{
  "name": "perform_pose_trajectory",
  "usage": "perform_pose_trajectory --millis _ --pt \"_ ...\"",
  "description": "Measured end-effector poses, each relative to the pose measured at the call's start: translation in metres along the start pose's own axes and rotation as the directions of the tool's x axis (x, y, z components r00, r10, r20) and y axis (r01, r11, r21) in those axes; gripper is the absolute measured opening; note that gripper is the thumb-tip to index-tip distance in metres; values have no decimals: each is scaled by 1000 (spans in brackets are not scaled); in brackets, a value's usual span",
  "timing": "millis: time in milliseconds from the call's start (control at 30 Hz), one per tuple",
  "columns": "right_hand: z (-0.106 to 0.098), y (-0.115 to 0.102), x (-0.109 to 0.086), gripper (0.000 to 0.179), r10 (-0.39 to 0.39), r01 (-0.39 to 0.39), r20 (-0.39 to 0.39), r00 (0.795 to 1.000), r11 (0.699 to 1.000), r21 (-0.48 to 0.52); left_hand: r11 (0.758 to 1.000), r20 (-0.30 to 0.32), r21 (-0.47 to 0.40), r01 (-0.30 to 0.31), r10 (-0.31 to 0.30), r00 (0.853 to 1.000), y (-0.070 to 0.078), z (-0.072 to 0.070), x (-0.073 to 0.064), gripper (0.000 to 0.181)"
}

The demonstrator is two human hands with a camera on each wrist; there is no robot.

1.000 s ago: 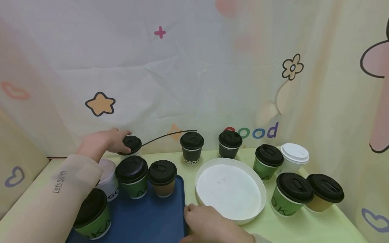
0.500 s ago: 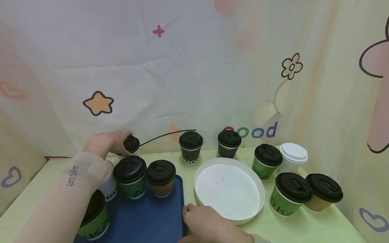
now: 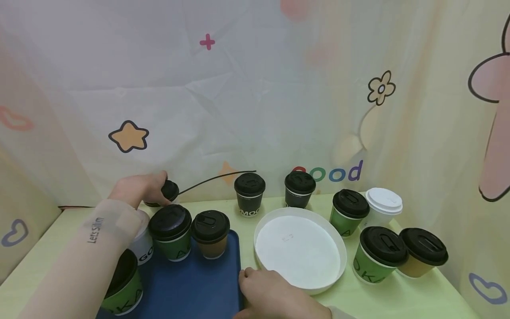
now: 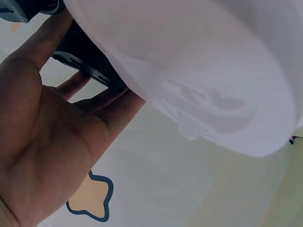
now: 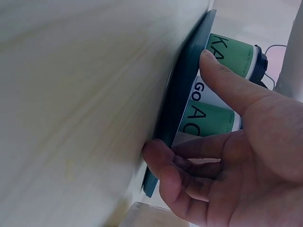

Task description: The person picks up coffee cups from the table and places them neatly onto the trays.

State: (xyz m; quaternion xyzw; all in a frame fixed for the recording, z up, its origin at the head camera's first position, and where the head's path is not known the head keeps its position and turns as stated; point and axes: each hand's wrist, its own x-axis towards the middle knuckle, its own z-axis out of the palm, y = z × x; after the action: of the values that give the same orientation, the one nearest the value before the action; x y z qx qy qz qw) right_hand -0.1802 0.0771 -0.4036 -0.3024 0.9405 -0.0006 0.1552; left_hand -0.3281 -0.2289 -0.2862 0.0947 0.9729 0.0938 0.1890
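At the back left, beyond the blue tray (image 3: 199,288), my left hand (image 3: 139,188) grips a paper cup by its black lid (image 3: 170,189); the hand hides most of this cup. In the left wrist view, fingers bend round a black lid (image 4: 87,59) behind a large white lid (image 4: 203,75). My right hand (image 3: 279,294) pinches the tray's right edge, thumb on the rim and fingers curled beneath. On the tray stand a green cup (image 3: 173,248), a brown cup (image 3: 215,249), a white cup (image 3: 143,248) and a nearer green cup (image 3: 125,294), partly behind my left sleeve.
Right of the tray lies a round white dish (image 3: 300,252). Two dark cups, one marked MOO (image 3: 249,201), stand behind it. Further right are green cups (image 3: 372,263), a white-lidded cup (image 3: 383,201) and a brown cup (image 3: 418,266). A thin black cord (image 3: 215,178) runs along the backdrop.
My left hand has come down and its fingers have bent round the black-lidded cup at the back left. That cup has shifted slightly left. The right hand keeps its place on the tray.
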Motion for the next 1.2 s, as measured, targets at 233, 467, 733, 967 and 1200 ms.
perform_pose_trajectory --millis 233,467,733,967,1200 --pt "1 0 0 82 3 -3 -3 1000 1000 2 1000 -53 -5 -11 11 999 -2 -2 2 94" --pt "0 1 -2 82 -19 19 -37 999 1000 -1 998 -176 -14 -57 54 983 4 -7 -2 90" --pt "5 3 2 83 -24 24 -24 999 1000 4 985 -318 -66 -157 128 939 16 -2 -5 90" --pt "23 14 15 91 -42 43 -34 999 999 8 966 -402 -97 -240 183 897 36 -2 -14 90" --pt "20 13 13 90 -41 41 -27 999 999 16 944 -471 -122 -308 218 855 55 4 -27 93"
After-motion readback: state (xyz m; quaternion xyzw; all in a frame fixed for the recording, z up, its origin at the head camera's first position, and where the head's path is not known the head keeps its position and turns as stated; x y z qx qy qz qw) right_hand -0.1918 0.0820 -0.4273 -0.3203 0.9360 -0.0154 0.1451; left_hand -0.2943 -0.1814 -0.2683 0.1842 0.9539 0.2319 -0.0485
